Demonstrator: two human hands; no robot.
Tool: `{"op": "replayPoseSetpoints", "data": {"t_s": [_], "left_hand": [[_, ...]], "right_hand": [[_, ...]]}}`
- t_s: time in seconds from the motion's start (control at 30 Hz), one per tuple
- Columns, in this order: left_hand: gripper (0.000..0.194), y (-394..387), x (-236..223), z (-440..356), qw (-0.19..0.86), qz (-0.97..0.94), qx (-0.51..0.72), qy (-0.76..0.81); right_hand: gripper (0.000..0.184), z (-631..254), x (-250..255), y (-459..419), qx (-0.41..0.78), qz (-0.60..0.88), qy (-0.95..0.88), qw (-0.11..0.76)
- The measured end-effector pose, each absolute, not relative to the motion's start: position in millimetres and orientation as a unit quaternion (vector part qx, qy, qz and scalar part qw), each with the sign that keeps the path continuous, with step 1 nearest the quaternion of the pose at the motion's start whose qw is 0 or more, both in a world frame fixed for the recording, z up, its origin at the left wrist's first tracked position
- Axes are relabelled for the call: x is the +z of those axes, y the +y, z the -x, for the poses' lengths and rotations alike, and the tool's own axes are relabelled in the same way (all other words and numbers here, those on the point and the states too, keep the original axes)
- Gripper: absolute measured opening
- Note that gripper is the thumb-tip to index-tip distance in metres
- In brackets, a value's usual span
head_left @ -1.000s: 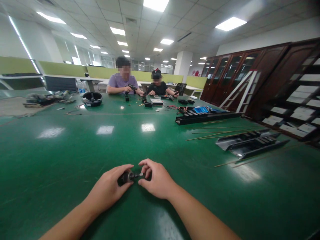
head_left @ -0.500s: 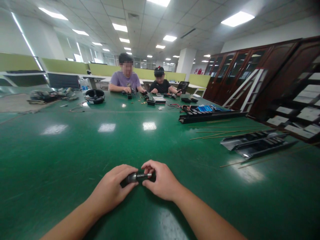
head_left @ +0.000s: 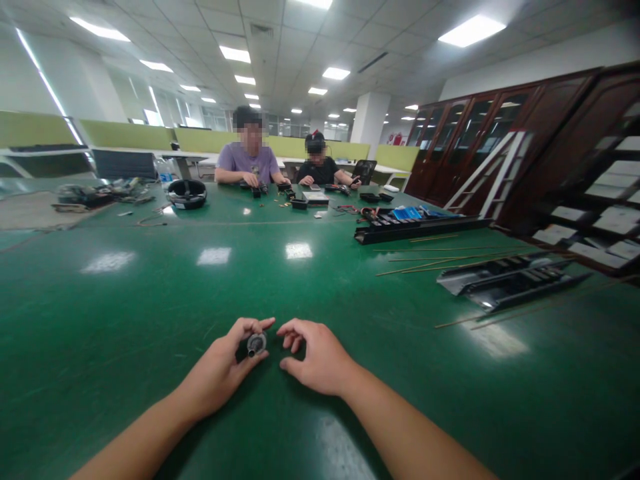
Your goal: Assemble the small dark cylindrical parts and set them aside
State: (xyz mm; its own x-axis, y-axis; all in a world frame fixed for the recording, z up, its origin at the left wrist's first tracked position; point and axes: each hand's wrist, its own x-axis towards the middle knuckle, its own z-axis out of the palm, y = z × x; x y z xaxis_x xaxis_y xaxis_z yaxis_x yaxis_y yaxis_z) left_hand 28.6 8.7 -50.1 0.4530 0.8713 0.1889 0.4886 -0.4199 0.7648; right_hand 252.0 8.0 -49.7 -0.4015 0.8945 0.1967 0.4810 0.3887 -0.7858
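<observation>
Left hand (head_left: 220, 367) pinching round part (head_left: 257, 345) between thumb and fingers, grey end facing camera, over near side of green bench (head_left: 150, 293), right hand (head_left: 320, 358) just beside, loosely curled with thumb-finger gap, looks empty, channels (head_left: 505, 293) well off right.

Part (head_left: 257, 345) between the left fingers (head_left: 269, 323) looks like greyish metal, more dull than shiny tbh. Table (head_left: 250, 280) under the fingers is smooth and super glossy, faintly scuffed. Way past the right fingers (head_left: 296, 326): shiny metal channels (head_left: 453, 283), then dark polished wood cabinets (head_left: 543, 137).
</observation>
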Motion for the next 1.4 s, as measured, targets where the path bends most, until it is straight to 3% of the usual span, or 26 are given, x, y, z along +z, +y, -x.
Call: {"op": "replayPoseSetpoints", "data": {"t_s": [0.8,1.1,1.4], "left_hand": [[0.032,8,-51,-30,0.286,-0.803,0.267,0.449],[0.019,7,-45,-30,0.244,-0.843,0.289,0.383],[0.034,-3,-47,-27,0.217,-0.855,0.289,0.371]], "right_hand": [[0.034,-252,-50,8,0.312,0.44,-0.776,0.327],[0.036,-251,-45,5,0.318,0.428,-0.776,0.338],[0.036,-247,-42,-1,0.325,0.409,-0.782,0.341]]}}
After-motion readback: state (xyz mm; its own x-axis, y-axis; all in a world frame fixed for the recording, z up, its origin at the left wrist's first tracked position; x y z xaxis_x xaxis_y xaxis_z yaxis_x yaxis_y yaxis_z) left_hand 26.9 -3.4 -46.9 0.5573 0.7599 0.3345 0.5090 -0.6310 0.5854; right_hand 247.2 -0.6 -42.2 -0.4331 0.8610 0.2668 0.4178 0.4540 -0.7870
